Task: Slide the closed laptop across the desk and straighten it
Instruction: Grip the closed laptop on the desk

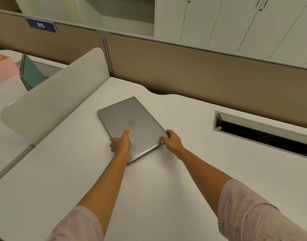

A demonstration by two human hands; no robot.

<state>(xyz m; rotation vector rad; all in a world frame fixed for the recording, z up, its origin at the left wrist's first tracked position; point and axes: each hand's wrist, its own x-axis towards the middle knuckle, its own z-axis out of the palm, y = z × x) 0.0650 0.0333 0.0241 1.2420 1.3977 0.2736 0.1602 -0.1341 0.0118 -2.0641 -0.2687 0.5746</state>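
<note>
A flat, closed, silver metal laptop point(131, 126) with a round logo on its lid lies on the big white bench point(184, 180). It sits crooked, with its corners pointing at an angle to the bench edge. Both of the person's arms reach out to it, in short pale pink sleeves point(244, 211).

The left hand point(121, 143) rests on the laptop's near left side. Its thumb lies flat on the lid, pointing up at the logo, and its other fingers curl down over the edge onto the bench. It is gripping that edge of the laptop.

The right hand point(171, 140) is just to the right of the left hand, at the laptop's right corner. Its fingers bend over the corner and its thumb presses on the near edge. It is gripping the laptop too.

Far off to the right of the right hand there is a long dark cable slot point(264, 132) cut into the bench, with a grey rim. Beyond both hands a tan divider wall point(184, 66) stands along the back of the bench, and white cupboards point(236, 21) rise behind it. Up and to the left of the left hand a white curved side panel point(55, 94) leans. Past it are a green spiral notebook point(32, 72), a pink box point(3, 68), and a dark blue number sign point(41, 25) that reads 015
</note>
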